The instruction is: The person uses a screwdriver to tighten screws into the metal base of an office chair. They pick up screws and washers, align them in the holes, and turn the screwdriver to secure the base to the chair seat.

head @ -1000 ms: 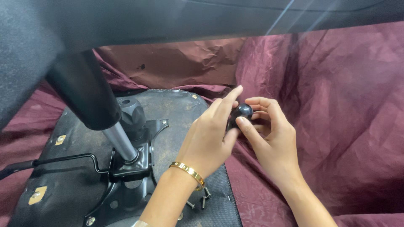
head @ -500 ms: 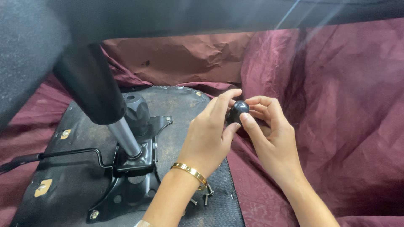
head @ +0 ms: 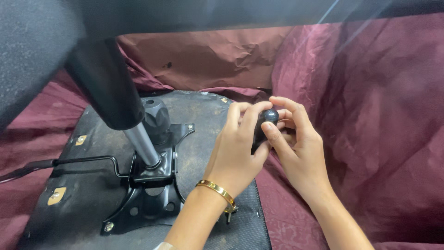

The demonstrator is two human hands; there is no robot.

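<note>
You are in a makeshift furniture-repair spot: an upturned black office-chair seat base (head: pixel 203 120) with its black metal tilt mechanism (head: pixel 152 185) lies on a crumpled maroon cloth (head: pixel 360 115) covering the surroundings.

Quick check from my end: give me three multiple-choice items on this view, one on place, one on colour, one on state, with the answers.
1. Where is the small round black knob?
A. between both hands' fingertips
B. on the maroon cloth
C. on the lever

2. What colour is the bracelet on the left hand?
A. silver
B. gold
C. red

3. How does the black upturned chair seat base lie?
A. underside up
B. cushion up
C. on edge

Answers: 1 A, left hand and right hand pinch it; 2 B, it shines gold; 3 A, the black metal mounting plate and grey gas cylinder face up.
</note>
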